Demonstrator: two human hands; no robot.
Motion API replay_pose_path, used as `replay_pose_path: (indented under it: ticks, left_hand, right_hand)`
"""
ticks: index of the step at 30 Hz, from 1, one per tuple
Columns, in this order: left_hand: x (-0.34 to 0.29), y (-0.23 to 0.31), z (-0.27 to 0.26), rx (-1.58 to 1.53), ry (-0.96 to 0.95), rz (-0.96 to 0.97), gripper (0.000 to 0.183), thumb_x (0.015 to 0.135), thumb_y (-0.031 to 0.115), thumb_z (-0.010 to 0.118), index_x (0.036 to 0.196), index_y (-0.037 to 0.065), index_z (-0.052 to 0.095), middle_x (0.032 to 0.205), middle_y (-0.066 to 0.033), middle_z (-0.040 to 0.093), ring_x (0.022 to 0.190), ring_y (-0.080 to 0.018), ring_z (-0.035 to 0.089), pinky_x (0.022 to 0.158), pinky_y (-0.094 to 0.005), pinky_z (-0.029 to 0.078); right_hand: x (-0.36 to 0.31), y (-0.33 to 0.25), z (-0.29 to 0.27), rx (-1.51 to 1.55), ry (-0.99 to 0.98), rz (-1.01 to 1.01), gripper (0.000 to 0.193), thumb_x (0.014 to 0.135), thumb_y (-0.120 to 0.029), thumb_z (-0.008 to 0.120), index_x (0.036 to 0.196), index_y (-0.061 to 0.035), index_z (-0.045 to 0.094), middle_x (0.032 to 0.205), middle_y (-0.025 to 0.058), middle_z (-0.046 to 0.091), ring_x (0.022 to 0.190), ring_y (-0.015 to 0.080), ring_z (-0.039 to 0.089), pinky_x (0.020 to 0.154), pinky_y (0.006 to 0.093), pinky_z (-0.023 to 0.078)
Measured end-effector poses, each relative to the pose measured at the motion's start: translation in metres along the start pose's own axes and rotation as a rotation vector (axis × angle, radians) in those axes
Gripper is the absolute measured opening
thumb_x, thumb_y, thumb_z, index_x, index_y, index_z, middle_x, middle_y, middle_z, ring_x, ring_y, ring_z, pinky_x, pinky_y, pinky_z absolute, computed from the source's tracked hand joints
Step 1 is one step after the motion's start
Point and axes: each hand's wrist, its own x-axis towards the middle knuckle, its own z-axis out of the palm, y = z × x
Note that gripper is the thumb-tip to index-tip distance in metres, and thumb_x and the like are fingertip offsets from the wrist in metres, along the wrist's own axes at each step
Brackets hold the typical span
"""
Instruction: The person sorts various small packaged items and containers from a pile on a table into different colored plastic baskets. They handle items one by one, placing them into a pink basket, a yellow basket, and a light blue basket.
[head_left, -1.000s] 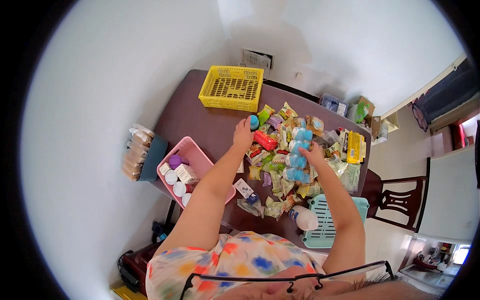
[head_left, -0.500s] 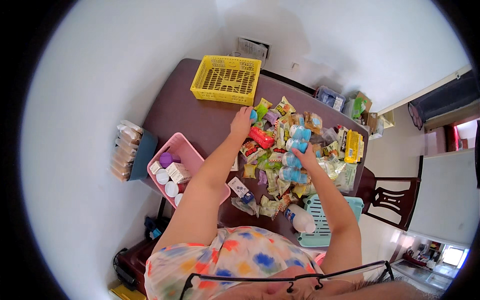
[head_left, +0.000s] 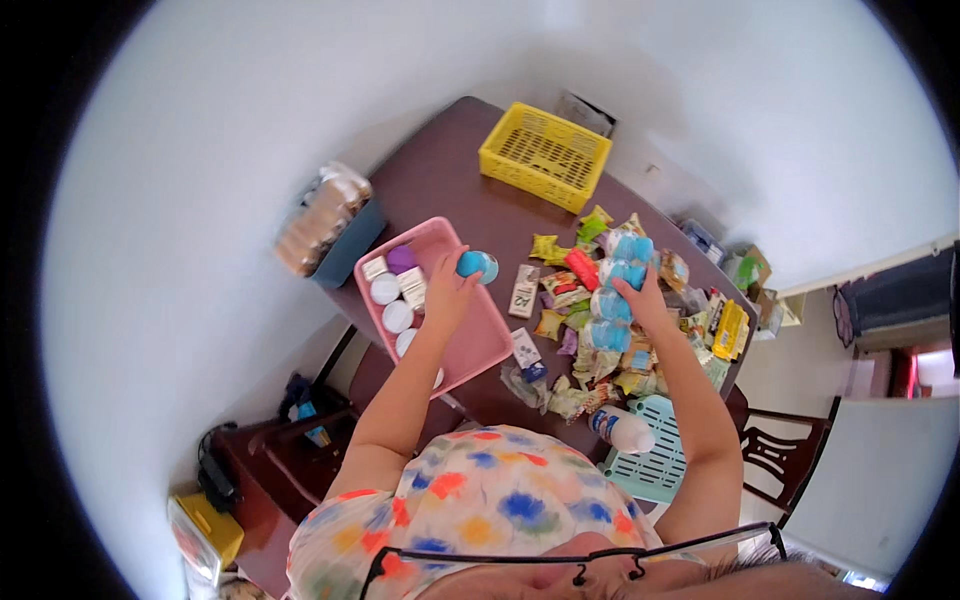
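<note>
My left hand is closed around a small blue bottle, held over the right edge of the pink basket. Inside that basket are several white-lidded containers, small white cartons and a purple item. My right hand grips a row of blue-and-white bottles by its right side; the row lies over a heap of wrapped snacks. A white carton stands out between the basket and the heap.
At the back is a yellow crate. Left of the pink basket, a blue-grey bin holds packaged goods. A large white bottle leans by a mint-green basket at the near right. A dark chair stands beyond the table's right side.
My left hand has carried the blue bottle left and nearer, from the snack heap to the pink basket. My right hand stays on the bottle row. The whole view has shifted and turned.
</note>
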Motion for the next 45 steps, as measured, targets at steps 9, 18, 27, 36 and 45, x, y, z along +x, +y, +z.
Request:
replay_pose_path:
  ticks: [9, 18, 27, 36, 45]
  left_hand:
    - [-0.064, -0.029, -0.084, 0.054, 0.206, -0.088, 0.049, 0.079, 0.013, 0.07, 0.125, 0.01, 0.054, 0.114, -0.0117, 0.056, 0.103, -0.0276, 0.057, 0.087, -0.0358, 0.047]
    - [-0.098, -0.03, -0.116, 0.05, 0.223, -0.15, 0.048, 0.079, 0.016, 0.071, 0.123, 0.009, 0.054, 0.114, -0.0107, 0.055, 0.098, -0.0286, 0.059, 0.081, -0.0362, 0.049]
    - [-0.109, -0.048, -0.126, 0.054, 0.234, -0.129, 0.048, 0.078, 0.016, 0.071, 0.122, 0.009, 0.054, 0.114, -0.0121, 0.055, 0.095, -0.0287, 0.059, 0.079, -0.0357, 0.049]
    - [-0.098, -0.047, -0.133, 0.087, 0.212, -0.153, 0.049, 0.078, 0.017, 0.072, 0.123, 0.009, 0.054, 0.116, -0.0122, 0.055, 0.103, -0.0312, 0.058, 0.085, -0.0377, 0.048]
    - [-0.033, -0.032, -0.125, 0.114, 0.123, -0.051, 0.048, 0.078, 0.021, 0.071, 0.122, 0.01, 0.055, 0.116, -0.011, 0.055, 0.106, -0.031, 0.056, 0.088, -0.038, 0.047]
  right_hand:
    - [-0.006, -0.102, 0.154, -0.175, -0.286, -0.373, 0.074, 0.079, -0.043, 0.071, 0.126, 0.0021, 0.035, 0.113, 0.0303, 0.057, 0.103, 0.0432, 0.059, 0.086, 0.0457, 0.047]
    - [-0.002, -0.098, 0.271, -0.564, -0.229, -0.507, 0.06, 0.078, -0.026, 0.073, 0.118, -0.0005, 0.035, 0.102, 0.0278, 0.058, 0.092, 0.0443, 0.061, 0.078, 0.0488, 0.05]
    - [0.006, -0.057, 0.317, -0.882, -0.191, -0.467, 0.063, 0.084, -0.014, 0.057, 0.134, 0.006, 0.024, 0.099, 0.0294, 0.06, 0.082, 0.0389, 0.065, 0.074, 0.0455, 0.053]
    - [0.003, -0.072, 0.31, -0.939, -0.311, -0.478, 0.082, 0.082, -0.007, 0.05, 0.148, 0.0009, 0.004, 0.086, 0.0207, 0.067, 0.076, 0.0341, 0.067, 0.07, 0.0437, 0.053]
    - [-0.001, -0.058, 0.301, -0.964, -0.306, -0.533, 0.076, 0.087, -0.029, 0.056, 0.149, -0.0066, 0.016, 0.092, 0.0198, 0.067, 0.075, 0.0337, 0.067, 0.066, 0.0437, 0.052]
